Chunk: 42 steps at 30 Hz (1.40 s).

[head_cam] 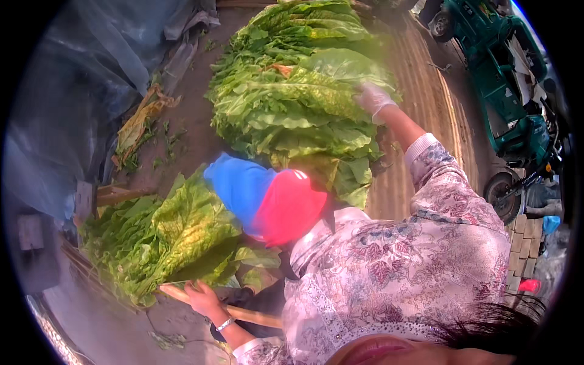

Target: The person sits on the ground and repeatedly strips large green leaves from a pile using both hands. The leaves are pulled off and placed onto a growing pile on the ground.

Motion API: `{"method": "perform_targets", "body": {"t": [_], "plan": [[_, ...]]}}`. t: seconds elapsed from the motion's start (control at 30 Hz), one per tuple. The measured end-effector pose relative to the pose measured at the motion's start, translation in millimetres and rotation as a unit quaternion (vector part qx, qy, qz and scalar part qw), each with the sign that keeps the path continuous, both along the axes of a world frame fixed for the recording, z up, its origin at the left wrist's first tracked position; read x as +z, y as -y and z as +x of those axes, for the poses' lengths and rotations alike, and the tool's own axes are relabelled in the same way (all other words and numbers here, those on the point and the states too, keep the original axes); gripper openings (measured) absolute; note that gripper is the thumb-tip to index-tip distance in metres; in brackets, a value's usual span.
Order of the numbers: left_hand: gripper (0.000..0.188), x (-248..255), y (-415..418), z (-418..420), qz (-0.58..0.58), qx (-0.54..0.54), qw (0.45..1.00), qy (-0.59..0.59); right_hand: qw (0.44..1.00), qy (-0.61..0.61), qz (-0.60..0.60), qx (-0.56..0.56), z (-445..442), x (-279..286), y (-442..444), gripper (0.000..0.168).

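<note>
My right hand [372,98], in a thin clear glove, grips the edge of a broad green leaf [342,66] on a large stack of leaves [292,107]; hand and leaf are blurred. At the lower left my left hand [205,299], with a metal-banded wristwatch [225,324], lies over a wooden stick [255,316]. Its finger closure is unclear. A thin string runs from near these fingers toward a second bunch of yellow-green leaves [182,232]. Between the two leaf piles is a blurred blue and red cloth thing [269,200], which looks like a cap.
Clear plastic sheeting [86,82] hangs at the left, near a withered leaf [139,125] on the ground. Ridged brown sheeting [410,91] lies right of the stack. A green motor tricycle [511,100] stands at the upper right, above brick paving [524,242].
</note>
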<state>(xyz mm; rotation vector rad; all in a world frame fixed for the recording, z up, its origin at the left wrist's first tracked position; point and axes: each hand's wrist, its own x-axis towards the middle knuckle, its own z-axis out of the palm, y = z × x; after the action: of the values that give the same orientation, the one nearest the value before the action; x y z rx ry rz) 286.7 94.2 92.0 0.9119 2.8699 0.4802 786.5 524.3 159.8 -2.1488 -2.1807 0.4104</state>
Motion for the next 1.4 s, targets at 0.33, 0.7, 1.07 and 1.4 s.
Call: {"method": "perform_targets", "body": {"t": [0.33,0.7,1.07,1.4], "plan": [[0.025,-10,-4,-4,-0.003,0.054,0.999,0.006,0.992,-0.056,0.030,0.105,-135,-90,-99,0.037],[0.026,-13,-8,-3,-0.012,0.082,0.996,0.014,0.976,0.026,0.091,0.198,-167,-165,-182,0.023],[0.025,-12,-4,-4,0.013,0.059,0.998,0.005,0.962,0.156,0.089,0.206,-156,-148,-166,0.033],[0.019,-1,4,-6,0.238,0.052,0.965,0.097,0.860,-0.117,0.293,0.402,-254,78,-115,0.038]]}}
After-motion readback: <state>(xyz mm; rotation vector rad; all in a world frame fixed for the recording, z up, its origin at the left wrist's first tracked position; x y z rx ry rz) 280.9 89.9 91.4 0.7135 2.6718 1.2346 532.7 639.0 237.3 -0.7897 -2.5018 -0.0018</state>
